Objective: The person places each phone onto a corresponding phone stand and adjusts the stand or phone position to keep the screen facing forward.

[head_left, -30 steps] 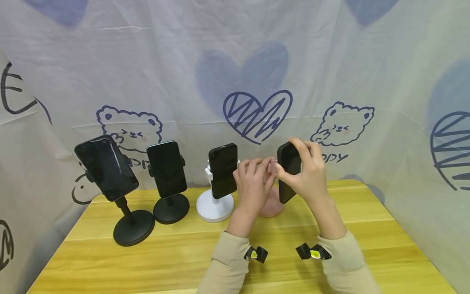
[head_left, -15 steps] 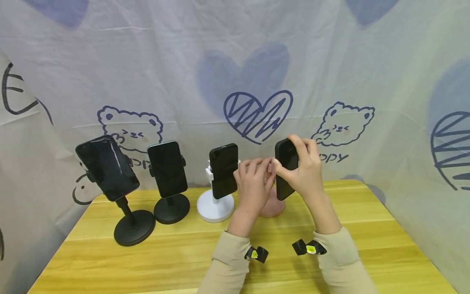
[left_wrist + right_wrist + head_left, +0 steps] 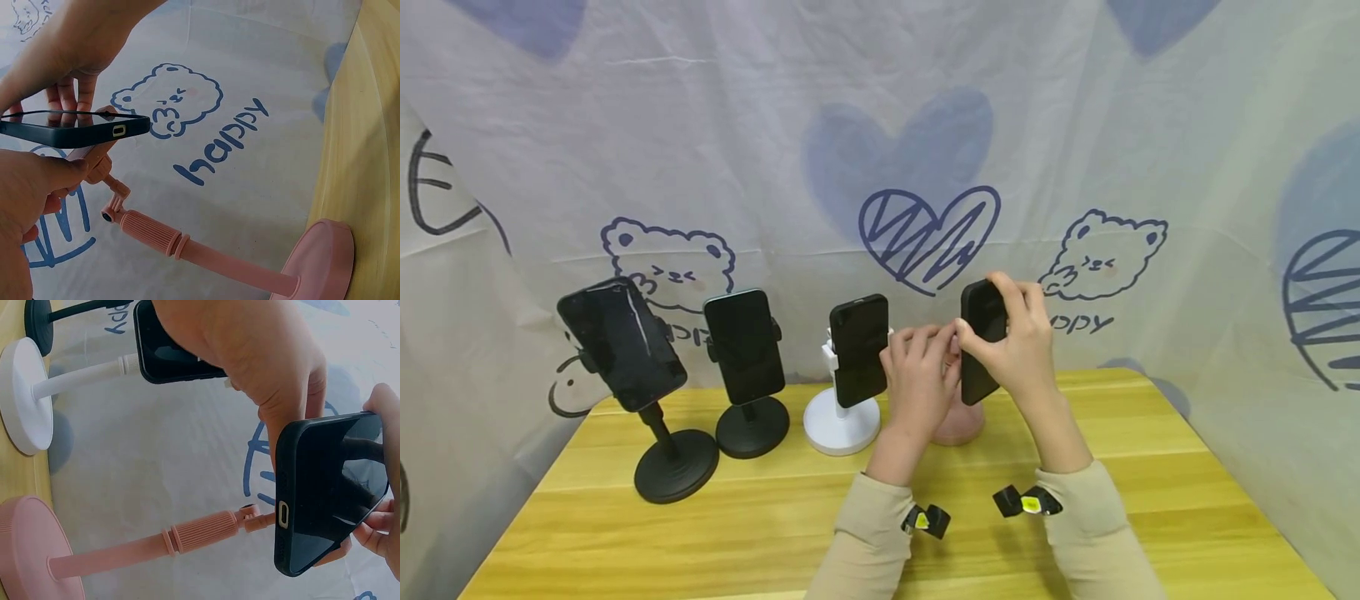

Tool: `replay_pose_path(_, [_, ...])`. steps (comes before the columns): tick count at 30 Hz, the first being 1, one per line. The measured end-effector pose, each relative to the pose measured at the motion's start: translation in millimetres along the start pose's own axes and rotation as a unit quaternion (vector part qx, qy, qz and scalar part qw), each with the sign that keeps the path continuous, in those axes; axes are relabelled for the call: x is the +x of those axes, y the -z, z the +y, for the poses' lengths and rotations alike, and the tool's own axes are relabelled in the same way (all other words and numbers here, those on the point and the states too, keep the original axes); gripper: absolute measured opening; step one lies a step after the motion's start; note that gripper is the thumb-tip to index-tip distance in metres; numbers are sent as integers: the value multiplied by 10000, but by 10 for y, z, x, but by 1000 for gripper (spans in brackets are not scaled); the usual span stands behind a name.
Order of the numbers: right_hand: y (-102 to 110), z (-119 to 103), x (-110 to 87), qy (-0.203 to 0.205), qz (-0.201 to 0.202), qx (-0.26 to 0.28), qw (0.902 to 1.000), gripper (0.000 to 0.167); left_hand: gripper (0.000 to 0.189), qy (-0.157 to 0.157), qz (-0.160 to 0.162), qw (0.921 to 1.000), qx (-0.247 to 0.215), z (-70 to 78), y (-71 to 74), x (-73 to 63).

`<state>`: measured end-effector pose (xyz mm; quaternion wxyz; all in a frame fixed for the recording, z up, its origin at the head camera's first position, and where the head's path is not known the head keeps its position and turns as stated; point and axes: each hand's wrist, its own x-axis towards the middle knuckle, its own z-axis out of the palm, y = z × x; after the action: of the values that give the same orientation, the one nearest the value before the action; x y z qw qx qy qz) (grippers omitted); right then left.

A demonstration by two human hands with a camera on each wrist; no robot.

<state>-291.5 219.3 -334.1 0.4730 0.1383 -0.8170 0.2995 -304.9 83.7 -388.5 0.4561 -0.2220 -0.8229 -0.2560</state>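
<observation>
My right hand (image 3: 1028, 346) holds a black-cased phone (image 3: 982, 312) upright by its edges, thumb on the near side and fingers over the top. Beside it my left hand (image 3: 917, 371) grips the clamp head of a pink phone stand (image 3: 961, 423). In the left wrist view the phone (image 3: 75, 135) lies against the clamp at the top of the stand's pole (image 3: 231, 264). The right wrist view shows the phone's dark screen (image 3: 331, 481) and its charging port end. The phone hides most of the clamp there, so whether the clamp jaws enclose it I cannot tell.
Left of my hands, a white stand (image 3: 841, 425) bears a black phone (image 3: 860, 350). Two black stands, one nearer (image 3: 676, 467) and one farther (image 3: 752, 427), each hold a phone. All stand on a wooden table (image 3: 760, 525) before a printed cloth (image 3: 775, 167).
My right hand has brought the phone slightly left and up, closer to the pink stand's clamp. My left hand has stayed at the clamp.
</observation>
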Motion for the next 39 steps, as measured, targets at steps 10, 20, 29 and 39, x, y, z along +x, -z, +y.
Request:
replay_pose_path(10, [-17,12,1,-318,-214,-132,9992,61,28,-65,-92,9998,185,12,-21,-16])
replay_pose_path(20, [-40,36,-20,-359,-219,-155,9990,62,29,-35,-96,9999,46,38,-41,-27])
replay_pose_path(29, [-37,36,-19,-409,-301,-132,9986,62,35,-91,-87,9999,-118,29,-48,-35])
replay_pose_path(39, [-57,77,-15,-356,-327,-250,9985,64,38,-159,-220,9995,-156,12,-41,-36])
